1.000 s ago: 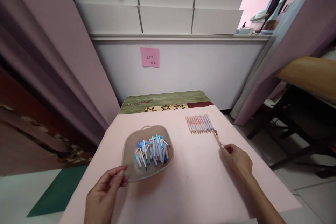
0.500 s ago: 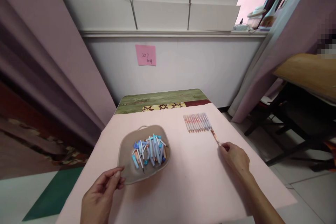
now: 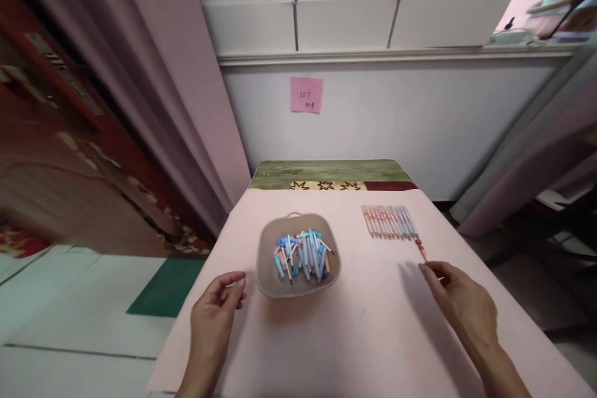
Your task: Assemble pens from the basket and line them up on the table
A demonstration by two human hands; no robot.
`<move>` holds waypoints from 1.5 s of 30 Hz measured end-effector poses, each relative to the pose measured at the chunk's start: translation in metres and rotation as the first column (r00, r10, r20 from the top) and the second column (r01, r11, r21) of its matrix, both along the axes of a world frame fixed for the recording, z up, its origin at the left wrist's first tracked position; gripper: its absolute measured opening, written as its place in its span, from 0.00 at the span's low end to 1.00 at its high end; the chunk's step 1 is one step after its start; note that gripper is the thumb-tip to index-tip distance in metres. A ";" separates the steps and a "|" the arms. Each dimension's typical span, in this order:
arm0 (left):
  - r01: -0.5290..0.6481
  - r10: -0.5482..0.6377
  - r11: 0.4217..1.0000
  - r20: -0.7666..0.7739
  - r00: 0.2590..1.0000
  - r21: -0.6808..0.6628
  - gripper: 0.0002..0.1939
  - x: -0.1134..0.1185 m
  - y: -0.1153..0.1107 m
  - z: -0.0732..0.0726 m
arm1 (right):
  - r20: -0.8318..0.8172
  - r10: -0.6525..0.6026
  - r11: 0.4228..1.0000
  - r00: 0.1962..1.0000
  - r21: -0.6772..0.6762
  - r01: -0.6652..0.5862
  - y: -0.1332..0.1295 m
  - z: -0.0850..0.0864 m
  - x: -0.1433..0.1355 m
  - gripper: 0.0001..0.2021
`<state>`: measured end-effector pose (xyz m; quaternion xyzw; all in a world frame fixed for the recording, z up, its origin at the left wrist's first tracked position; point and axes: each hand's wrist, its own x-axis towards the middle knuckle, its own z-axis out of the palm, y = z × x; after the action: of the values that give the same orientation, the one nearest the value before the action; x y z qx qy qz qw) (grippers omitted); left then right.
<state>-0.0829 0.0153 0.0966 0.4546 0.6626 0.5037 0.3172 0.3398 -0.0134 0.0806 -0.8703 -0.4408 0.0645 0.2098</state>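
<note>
The left hand (image 3: pixel 215 314) is hanging just left of the tray (image 3: pixel 297 290), apart from its rim. Its fingers are bending in a loose curl, clamping nothing visible; whether thumb and forefinger tips are touching cannot be told. This near position is probably keeping the rim within easy reach.

The tray is resting on the pink cover (image 3: pixel 354 342) of the counter (image 3: pixel 336 169), its loop handle (image 3: pixel 295 214) facing away from the person. Loose pen parts (image 3: pixel 305 255), mostly blue, white and brown, are lying jumbled inside; the raised wall is likely stopping them from rolling off.

To the right of the tray, well apart from it, a row of pens (image 3: pixel 388 222) is lying side by side. The common alignment is presumably keeping each pen easy to count.

Farther right of the tray, the right hand (image 3: pixel 462 306) is holding a brown-orange pen (image 3: pixel 422 250), its fingers clamping the near part. This grip is leaving the far end exposed beside the row's near right corner; contact there cannot be confirmed.
</note>
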 end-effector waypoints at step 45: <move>0.762 -0.649 0.645 -0.572 0.502 -0.062 0.10 0.074 0.083 0.017 | -0.330 0.445 0.889 0.832 0.275 -0.366 0.059 0.014 -0.124 0.20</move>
<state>-0.0087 0.0980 0.1140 0.8378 0.4244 0.2400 0.2455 0.2159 0.0454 0.0951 -0.7008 -0.5703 0.2323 0.3601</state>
